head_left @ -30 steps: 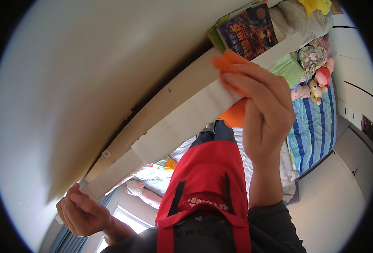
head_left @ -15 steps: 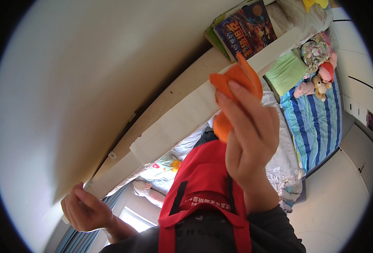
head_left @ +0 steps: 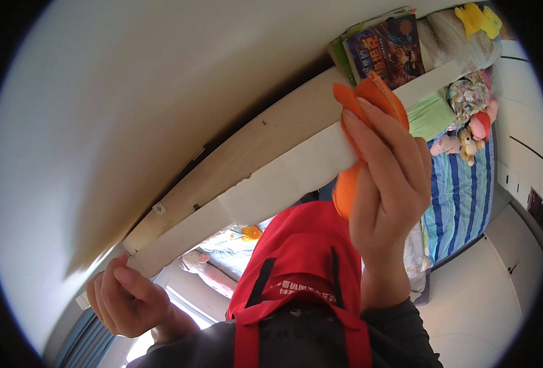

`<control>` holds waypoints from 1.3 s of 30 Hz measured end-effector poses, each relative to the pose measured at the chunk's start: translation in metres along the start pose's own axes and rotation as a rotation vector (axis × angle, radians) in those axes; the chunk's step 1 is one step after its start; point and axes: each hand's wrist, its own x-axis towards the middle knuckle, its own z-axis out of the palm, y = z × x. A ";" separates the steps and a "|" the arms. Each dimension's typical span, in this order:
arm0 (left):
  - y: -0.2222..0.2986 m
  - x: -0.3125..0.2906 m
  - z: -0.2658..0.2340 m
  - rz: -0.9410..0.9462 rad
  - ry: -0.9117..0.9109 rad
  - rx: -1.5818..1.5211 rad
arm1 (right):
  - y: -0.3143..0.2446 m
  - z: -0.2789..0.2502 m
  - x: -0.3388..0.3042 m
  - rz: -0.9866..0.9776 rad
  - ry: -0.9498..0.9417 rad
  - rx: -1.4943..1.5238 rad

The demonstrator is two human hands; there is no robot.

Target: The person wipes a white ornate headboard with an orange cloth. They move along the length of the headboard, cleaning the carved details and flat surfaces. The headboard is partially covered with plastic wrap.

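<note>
An orange cloth (head_left: pixel 348 190) is pinched in my right hand (head_left: pixel 391 184), folded over the fingertips with one part hanging below them. This hand is raised in front of the long pale ledge (head_left: pixel 271 178) that runs along the wall; whether the cloth touches the ledge I cannot tell. At the lower left, my left hand (head_left: pixel 127 300) is loosely curled, thumb against the fingers, beside the ledge's near end. Nothing shows in it. A red apron (head_left: pixel 302 245) covers my front.
Books (head_left: pixel 388 52) stand stacked at the ledge's far end, near a yellow plush toy (head_left: pixel 477 21). Beyond lies a bed with a blue striped cover (head_left: pixel 461 190), a green pillow (head_left: pixel 431 116) and a teddy bear (head_left: pixel 469 144). White cabinets (head_left: pixel 520 116) line the right side.
The view has shifted, so books and bed sit further right. My right hand appears further right with the cloth, whose folds have changed shape. My left hand stays curled near the ledge's end.
</note>
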 end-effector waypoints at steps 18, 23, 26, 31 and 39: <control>-0.001 -0.001 -0.004 0.004 0.004 -0.006 | -0.060 -0.012 -0.029 -0.090 -0.280 0.035; -0.001 -0.001 -0.008 -0.029 -0.021 0.016 | -0.062 0.003 -0.005 -0.100 -0.236 0.017; -0.002 -0.002 -0.006 -0.024 -0.019 0.008 | -0.065 -0.016 -0.029 0.007 -0.220 0.074; -0.001 -0.002 -0.006 -0.022 -0.023 0.005 | -0.057 0.006 -0.008 -0.097 -0.210 0.057; 0.007 -0.003 -0.010 -0.076 -0.082 0.037 | -0.002 0.024 -0.090 0.075 0.022 0.152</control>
